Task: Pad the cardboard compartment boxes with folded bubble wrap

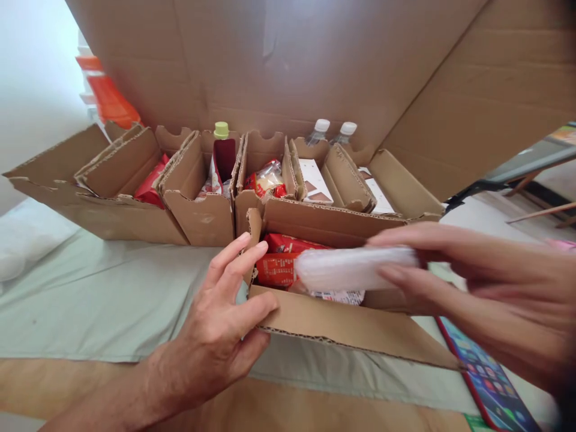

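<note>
My right hand (454, 270) pinches a whitish, slightly blurred plastic-wrapped pack (351, 268) between thumb and fingers. The pack is above an open cardboard box (342, 318) at the front. My left hand (225, 306) grips that box's left corner, thumb on the front wall and fingers at the left end wall. Inside the box lie red snack packets (275, 269), and a white printed packet (344, 297) partly hidden under the held pack. What the pack is, I cannot make out.
Behind stands a row of cardboard compartments (200, 219) holding red packets (153, 183), a wrapped snack (267, 177) and white cartons (315, 180). Bottles with white caps (321, 125) and a green cap (221, 129) rise there. A phone (490, 378) lies at right on green cloth (90, 300).
</note>
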A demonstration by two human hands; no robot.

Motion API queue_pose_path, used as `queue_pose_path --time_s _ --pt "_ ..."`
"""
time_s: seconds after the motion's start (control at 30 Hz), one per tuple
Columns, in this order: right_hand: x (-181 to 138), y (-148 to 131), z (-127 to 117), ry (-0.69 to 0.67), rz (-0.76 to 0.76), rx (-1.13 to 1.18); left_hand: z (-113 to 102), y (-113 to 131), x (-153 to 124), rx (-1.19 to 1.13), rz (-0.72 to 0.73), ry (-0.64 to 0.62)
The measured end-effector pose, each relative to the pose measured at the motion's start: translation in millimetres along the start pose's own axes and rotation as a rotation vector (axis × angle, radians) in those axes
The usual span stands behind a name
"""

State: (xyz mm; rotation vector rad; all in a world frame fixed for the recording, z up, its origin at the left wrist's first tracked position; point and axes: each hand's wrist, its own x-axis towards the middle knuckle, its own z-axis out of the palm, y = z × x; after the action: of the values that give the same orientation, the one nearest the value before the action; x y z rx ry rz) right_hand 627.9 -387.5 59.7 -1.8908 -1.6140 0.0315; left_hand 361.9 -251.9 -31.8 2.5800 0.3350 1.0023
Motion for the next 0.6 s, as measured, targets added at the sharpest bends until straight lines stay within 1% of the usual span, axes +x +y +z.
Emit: queue_pose_path --time_s 0.03,0.1,0.17,0.23,0.33,0.37,0.43,0.5,0.6 --pt "15 -10 12 -0.062 -0.053 0.008 -1 -1 1 -0.005 0.006 -0.005" --pt "38 -23 31 -0.15 -0.11 0.033 -1 -3 2 -0.013 0.021 -0.006" --pt "51 -25 41 -0.202 -0.091 0.056 0 -4 2 -0.018 0.023 -0.003" --pt "54 -21 41 -0.232 -0.054 0.089 1 -5 1 -0.025 0.016 0.007" --pt "48 -17 35 -0.208 -0.006 0.114 1 -7 0 -0.044 0.016 0.014" --pt "46 -17 33 -0.191 0.0 0.111 1 -7 0 -0.05 0.022 0.017" --pt "46 -22 35 -0.207 -0.01 0.095 2 -7 1 -0.056 0.029 0.027" --pt "49 -28 45 -0.289 -0.056 0.092 3 -6 0 -0.047 0.02 0.044" --pt "59 -36 72 -0.498 -0.137 0.037 4 -5 -1 -0.026 0.007 0.056"
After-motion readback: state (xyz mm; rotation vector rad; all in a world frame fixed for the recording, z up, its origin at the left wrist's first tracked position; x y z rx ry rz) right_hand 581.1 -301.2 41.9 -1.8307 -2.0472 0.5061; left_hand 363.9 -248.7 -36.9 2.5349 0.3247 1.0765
